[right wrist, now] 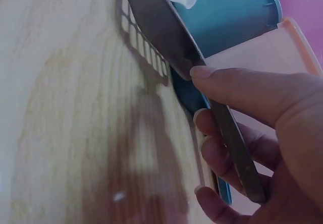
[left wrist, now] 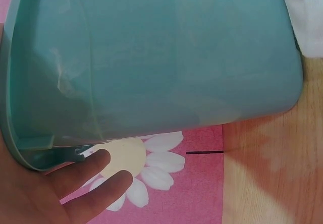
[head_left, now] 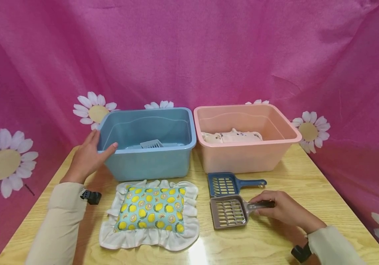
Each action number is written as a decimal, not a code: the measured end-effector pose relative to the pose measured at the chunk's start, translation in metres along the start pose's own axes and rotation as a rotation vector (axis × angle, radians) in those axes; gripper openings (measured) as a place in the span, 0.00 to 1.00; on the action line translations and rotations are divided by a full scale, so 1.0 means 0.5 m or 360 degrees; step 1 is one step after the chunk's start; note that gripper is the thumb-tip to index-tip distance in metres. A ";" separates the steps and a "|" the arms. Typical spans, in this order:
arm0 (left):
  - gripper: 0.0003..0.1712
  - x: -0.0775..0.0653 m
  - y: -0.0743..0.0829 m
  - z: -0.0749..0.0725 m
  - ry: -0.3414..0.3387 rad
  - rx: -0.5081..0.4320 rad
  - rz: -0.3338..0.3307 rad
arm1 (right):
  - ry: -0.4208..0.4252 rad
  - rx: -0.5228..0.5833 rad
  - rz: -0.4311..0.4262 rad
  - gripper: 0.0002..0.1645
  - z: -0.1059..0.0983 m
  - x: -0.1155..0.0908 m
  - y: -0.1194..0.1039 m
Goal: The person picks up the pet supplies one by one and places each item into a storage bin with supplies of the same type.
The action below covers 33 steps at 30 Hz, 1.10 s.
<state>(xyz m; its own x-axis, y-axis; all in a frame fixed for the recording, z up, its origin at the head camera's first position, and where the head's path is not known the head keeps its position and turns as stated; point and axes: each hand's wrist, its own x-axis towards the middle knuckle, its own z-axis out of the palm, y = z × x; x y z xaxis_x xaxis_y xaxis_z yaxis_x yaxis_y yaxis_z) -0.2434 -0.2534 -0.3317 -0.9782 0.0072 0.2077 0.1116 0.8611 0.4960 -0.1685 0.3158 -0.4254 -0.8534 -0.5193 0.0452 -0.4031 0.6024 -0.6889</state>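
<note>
My left hand (head_left: pixel 88 156) rests at the left corner of a blue plastic tub (head_left: pixel 149 165), thumb by the front rim. In the left wrist view its fingers (left wrist: pixel 103 191) reach out straight below the rim. With my right hand (head_left: pixel 283 209) I hold a brown slotted litter scoop (head_left: pixel 213 217) by its handle. The right wrist view has the thumb on top of the handle (right wrist: pixel 234 143) and fingers curled beneath, the scoop tilted over the table. Just behind it lies a dark blue litter scoop (head_left: pixel 211 184). A pale slotted scoop (head_left: pixel 146 144) lies inside the blue tub.
A pink tub (head_left: pixel 242 160) stands right of the blue one, holding a white printed cloth item (head_left: pixel 235 137). In front of the blue tub lies a lemon-print cushion (head_left: pixel 151 209) with white ruffles. A pink flowered curtain (head_left: pixel 189 55) hangs behind the wooden table (head_left: pixel 259 246).
</note>
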 end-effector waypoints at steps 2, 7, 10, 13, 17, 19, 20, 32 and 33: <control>0.56 0.000 0.000 0.001 -0.0002 0.0003 -0.0002 | 0.0008 0.0007 -0.0033 0.15 -0.001 0.003 -0.003; 0.57 0.004 0.000 0.001 -0.0014 0.0012 -0.0019 | 0.0025 0.0069 -0.0058 0.16 -0.005 0.012 -0.013; 0.57 0.006 0.000 0.002 -0.0010 0.0012 -0.0015 | 0.0032 0.0110 -0.0022 0.15 -0.006 0.017 -0.018; 0.57 0.005 -0.001 0.003 -0.0013 0.0011 -0.0008 | 0.0028 0.0144 0.0023 0.15 -0.005 0.020 -0.021; 0.56 0.003 -0.003 0.005 -0.0029 0.0002 -0.0011 | 0.0032 0.0171 0.0050 0.15 -0.003 0.020 -0.022; 0.56 0.002 -0.003 0.004 -0.0032 0.0001 -0.0015 | 0.0045 0.0169 0.0044 0.16 -0.002 0.021 -0.022; 0.56 0.002 -0.003 0.004 -0.0027 0.0003 -0.0013 | 0.0057 0.0164 0.0042 0.16 -0.002 0.022 -0.022; 0.56 0.005 -0.006 0.002 0.0002 0.0023 -0.0013 | 0.0132 0.0203 0.0073 0.18 -0.009 0.034 -0.032; 0.56 0.004 -0.006 0.002 0.0003 0.0022 -0.0015 | 0.0140 0.0211 0.0067 0.18 -0.009 0.036 -0.033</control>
<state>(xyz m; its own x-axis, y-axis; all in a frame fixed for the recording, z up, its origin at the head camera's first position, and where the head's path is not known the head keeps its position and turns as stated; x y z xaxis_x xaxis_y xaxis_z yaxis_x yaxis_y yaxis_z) -0.2460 -0.2554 -0.3339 -0.9788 -0.0021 0.2049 0.0999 0.8682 0.4860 -0.1786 0.2993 -0.4100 -0.8966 -0.4369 0.0732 -0.3240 0.5342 -0.7808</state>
